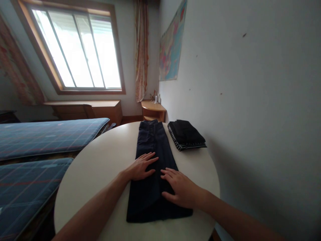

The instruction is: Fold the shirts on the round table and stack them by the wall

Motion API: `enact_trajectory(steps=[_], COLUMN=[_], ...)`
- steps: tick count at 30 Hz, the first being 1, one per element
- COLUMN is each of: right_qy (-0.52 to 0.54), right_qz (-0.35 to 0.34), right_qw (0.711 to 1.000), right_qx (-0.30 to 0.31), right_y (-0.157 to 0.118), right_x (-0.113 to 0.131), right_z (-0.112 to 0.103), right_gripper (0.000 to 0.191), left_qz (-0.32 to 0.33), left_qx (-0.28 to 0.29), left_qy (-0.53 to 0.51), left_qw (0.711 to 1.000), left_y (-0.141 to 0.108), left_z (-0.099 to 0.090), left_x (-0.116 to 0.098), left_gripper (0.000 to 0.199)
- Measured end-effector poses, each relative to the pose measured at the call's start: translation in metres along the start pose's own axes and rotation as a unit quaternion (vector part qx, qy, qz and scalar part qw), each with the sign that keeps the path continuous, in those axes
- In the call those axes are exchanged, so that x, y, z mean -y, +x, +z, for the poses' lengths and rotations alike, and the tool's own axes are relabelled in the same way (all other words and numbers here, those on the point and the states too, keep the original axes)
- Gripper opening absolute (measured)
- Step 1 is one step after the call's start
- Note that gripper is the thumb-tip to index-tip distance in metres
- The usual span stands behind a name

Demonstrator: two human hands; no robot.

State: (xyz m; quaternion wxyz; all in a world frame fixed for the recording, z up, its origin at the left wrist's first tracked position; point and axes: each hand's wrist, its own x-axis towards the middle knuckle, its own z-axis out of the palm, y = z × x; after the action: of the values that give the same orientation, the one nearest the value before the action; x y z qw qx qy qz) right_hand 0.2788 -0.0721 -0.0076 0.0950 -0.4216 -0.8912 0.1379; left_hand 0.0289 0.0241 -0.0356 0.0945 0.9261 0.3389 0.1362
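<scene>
A dark navy garment that looks like folded trousers (150,197) lies lengthwise on the round white table (107,160), its buttoned waist end at the far side and its wider end near me. My left hand (141,166) rests on the left part of the cloth, fingers spread and stretched out. On the right part of the same cloth lies my right hand (179,187), fingers apart, a little nearer to me. Neither hand grips anything. Beyond my right hand, a stack of folded black clothes (187,134) sits near the table's right edge.
A white wall (250,110) runs close along the table's right side. Two blue plaid padded surfaces (50,137) stand at the left. Farther back are a wooden desk (107,105) under the window and a small corner shelf (153,106).
</scene>
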Motion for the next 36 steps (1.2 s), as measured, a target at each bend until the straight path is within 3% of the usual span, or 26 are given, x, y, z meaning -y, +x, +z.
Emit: enact_trajectory(steps=[3,9,22,27,32,36], right_qy=[0.012,-0.010,-0.129,-0.108,-0.060,-0.019], right_qz=[-0.016,-0.025,-0.043,-0.035,-0.035,-0.043], right_qw=[1.000,0.999,0.987,0.990,0.991,0.997], right_qx=[0.003,0.026,0.086,0.080,0.116,0.068], right_y=[-0.015,-0.027,-0.026,-0.031,-0.036,-0.036], right_x=[0.008,0.020,0.029,0.025,0.022,0.023], right_z=[-0.003,-0.019,-0.019,-0.032,-0.041,-0.040], right_gripper=[0.073,0.044,0.022,0.021,0.011,0.022], left_qz=[0.002,0.002,0.018,0.018,0.031,0.040], left_qx=[-0.004,-0.018,-0.022,-0.015,0.000,0.023], left_qy=[0.000,0.007,0.019,0.018,0.016,0.012], left_qw=[1.000,1.000,0.999,1.000,0.999,0.999], left_y=[-0.002,-0.005,-0.008,-0.007,-0.009,-0.010], left_z=[0.001,0.000,-0.001,-0.001,-0.005,-0.008], left_x=[0.000,-0.003,-0.005,-0.004,-0.011,-0.024], left_gripper=[0.062,0.059,0.056,0.056,0.058,0.067])
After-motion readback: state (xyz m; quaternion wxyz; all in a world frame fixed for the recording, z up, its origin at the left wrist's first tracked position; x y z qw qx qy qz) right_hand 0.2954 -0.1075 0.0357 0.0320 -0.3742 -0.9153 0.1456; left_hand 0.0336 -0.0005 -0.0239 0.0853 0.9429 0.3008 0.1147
